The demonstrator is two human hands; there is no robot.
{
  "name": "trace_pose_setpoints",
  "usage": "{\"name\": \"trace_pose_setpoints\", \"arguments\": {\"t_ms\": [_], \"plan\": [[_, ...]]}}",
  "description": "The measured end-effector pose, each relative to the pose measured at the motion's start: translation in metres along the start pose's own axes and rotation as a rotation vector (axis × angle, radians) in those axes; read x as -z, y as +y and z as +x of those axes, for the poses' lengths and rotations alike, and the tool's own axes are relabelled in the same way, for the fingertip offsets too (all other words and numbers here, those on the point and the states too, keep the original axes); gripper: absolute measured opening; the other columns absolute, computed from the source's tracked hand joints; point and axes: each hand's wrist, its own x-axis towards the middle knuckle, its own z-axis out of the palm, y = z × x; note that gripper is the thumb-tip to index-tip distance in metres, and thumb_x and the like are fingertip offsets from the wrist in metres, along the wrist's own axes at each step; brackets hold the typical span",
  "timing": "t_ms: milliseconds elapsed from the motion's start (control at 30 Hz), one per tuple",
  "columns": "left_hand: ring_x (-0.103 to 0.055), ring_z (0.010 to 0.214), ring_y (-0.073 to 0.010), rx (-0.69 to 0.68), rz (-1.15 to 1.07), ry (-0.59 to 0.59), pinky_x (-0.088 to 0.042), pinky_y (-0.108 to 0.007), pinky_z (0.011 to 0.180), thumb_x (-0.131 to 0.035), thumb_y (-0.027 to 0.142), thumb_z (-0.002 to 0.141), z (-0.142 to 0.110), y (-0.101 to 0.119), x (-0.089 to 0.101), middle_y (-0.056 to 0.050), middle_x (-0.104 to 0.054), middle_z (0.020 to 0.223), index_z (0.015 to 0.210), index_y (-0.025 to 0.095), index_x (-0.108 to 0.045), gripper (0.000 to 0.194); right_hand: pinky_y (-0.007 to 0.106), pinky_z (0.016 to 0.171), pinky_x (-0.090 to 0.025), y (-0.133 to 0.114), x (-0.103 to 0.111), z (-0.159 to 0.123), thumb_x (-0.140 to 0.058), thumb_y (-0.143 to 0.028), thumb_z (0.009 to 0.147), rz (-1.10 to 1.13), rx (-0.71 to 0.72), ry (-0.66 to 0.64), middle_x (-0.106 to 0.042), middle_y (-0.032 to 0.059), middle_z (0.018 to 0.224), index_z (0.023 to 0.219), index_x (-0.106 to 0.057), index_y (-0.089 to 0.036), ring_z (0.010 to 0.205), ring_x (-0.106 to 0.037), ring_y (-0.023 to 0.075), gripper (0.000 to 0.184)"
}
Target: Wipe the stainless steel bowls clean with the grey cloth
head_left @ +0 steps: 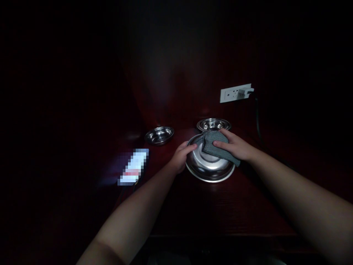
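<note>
A shiny metal bowl point(211, 173) is tilted in front of me with its rounded underside showing. My left hand point(182, 156) grips its left rim, thumb on the outer surface. In my right hand point(234, 145) is a grey-green cloth point(220, 147), pressed against the upper right of the bowl's underside. The cloth hides that part of the bowl, and one corner hangs past the rim. Just behind the cloth stand metal bowls point(212, 120), seemingly stacked. Farther left, a single metal bowl point(160, 135) sits upright on the table.
On the left lies a lit screen point(134, 165), blurred out. A white wall socket point(234, 94) with a plug in it is at the back right, and a dark cable point(257, 116) hangs beside it. The dark red table point(209, 209) ends at a front edge near me.
</note>
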Motion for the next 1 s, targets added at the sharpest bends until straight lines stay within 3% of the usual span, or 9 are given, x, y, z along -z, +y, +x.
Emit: {"name": "trace_pose_setpoints", "arguments": {"t_ms": [200, 467, 633, 767, 867, 1000], "plan": [[-0.061, 0.074, -0.0172, -0.014, 0.006, 0.012, -0.042, -0.034, 0.082, -0.072, 0.027, 0.06, 0.001, -0.002, 0.001, -0.004, -0.068, 0.078, 0.087, 0.014, -0.065, 0.031, 0.039, 0.074, -0.05, 0.002, -0.001, 0.001, -0.064, -0.047, 0.07, 0.033, -0.014, 0.033, -0.064, 0.0037, 0.092, 0.099, -0.054, -0.021, 0.082, -0.061, 0.0226, 0.04], [-0.063, 0.09, -0.023, 0.004, -0.158, 0.01, -0.043, -0.038, 0.088, -0.064, 0.032, 0.067, 0.007, -0.003, 0.005, -0.007, -0.069, 0.088, 0.094, 0.015, -0.064, 0.032, 0.041, 0.079, -0.051, 0.0, -0.005, 0.004, -0.067, -0.046, 0.067, 0.169, -0.064, 0.088, -0.065, 0.0051, 0.096, 0.105, -0.053, -0.021, 0.086, -0.063, 0.0232, 0.048], [-0.061, 0.098, -0.0265, 0.051, -0.23, -0.07, -0.044, -0.042, 0.089, -0.055, 0.041, 0.074, 0.002, 0.003, 0.002, -0.012, -0.068, 0.095, 0.096, 0.013, -0.062, 0.036, 0.043, 0.082, -0.049, 0.002, 0.0, 0.007, -0.069, -0.047, 0.064, 0.154, -0.036, 0.244, -0.065, 0.0053, 0.093, 0.096, -0.056, -0.02, 0.087, -0.062, 0.0245, 0.044], [-0.06, 0.098, -0.0256, 0.024, -0.138, -0.119, -0.046, -0.042, 0.086, -0.065, 0.031, 0.069, -0.004, -0.002, 0.0, -0.009, -0.064, 0.106, 0.111, 0.019, -0.055, 0.045, 0.043, 0.084, -0.048, 0.005, 0.001, 0.009, -0.069, -0.048, 0.062, 0.078, -0.037, 0.372, -0.064, 0.0061, 0.096, 0.096, -0.055, -0.02, 0.089, -0.061, 0.0248, 0.046], [-0.06, 0.097, -0.0242, 0.001, -0.012, -0.075, -0.047, -0.043, 0.083, -0.072, 0.023, 0.063, -0.005, -0.007, -0.001, -0.007, -0.06, 0.114, 0.118, 0.025, -0.049, 0.059, 0.042, 0.083, -0.048, 0.008, -0.001, 0.009, -0.069, -0.049, 0.062, 0.045, -0.044, 0.349, -0.063, 0.0061, 0.097, 0.098, -0.054, -0.021, 0.089, -0.061, 0.0241, 0.048], [-0.059, 0.097, -0.0224, -0.11, 0.021, -0.023, -0.044, -0.04, 0.088, -0.074, 0.022, 0.061, -0.002, -0.01, 0.002, -0.007, -0.061, 0.108, 0.113, 0.02, -0.051, 0.057, 0.04, 0.081, -0.048, 0.011, -0.004, 0.009, -0.07, -0.049, 0.061, 0.022, -0.071, 0.287, -0.063, 0.0061, 0.096, 0.101, -0.051, -0.02, 0.088, -0.06, 0.0237, 0.053]]}}
